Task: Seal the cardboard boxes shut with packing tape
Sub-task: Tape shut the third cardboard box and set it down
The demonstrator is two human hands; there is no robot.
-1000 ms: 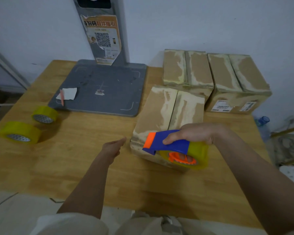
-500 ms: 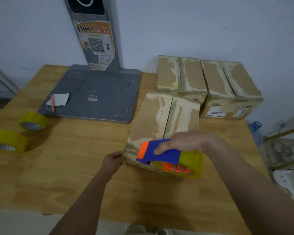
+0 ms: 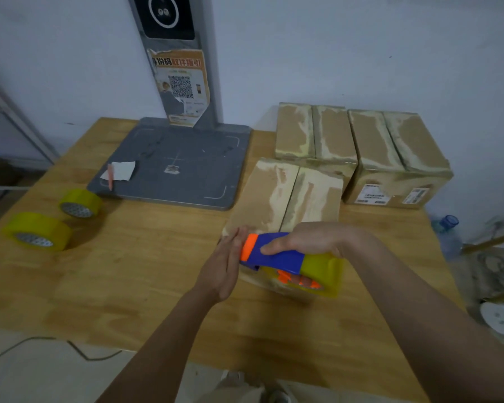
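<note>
Tape rolls (image 3: 37, 231) left, boxes (image 3: 361, 149) right on table (image 3: 146, 274).

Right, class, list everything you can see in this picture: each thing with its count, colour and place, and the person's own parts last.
Cardboard boxes: three, brown; nearest box centre-right, second box and third box behind it by the wall.
Tape dispenser: one, blue and orange, yellow roll, on the nearest box's front edge.
Spare tape rolls: two, yellow; larger roll and smaller roll, table's left.
Scanner stand: one, grey, back centre.
Paper scrap: one, white, on the stand's base.
Table: one, wooden.
Bottle: one, blue, off the table's right.
Left hand: flat against the box.
Right hand: grips the dispenser.
</note>
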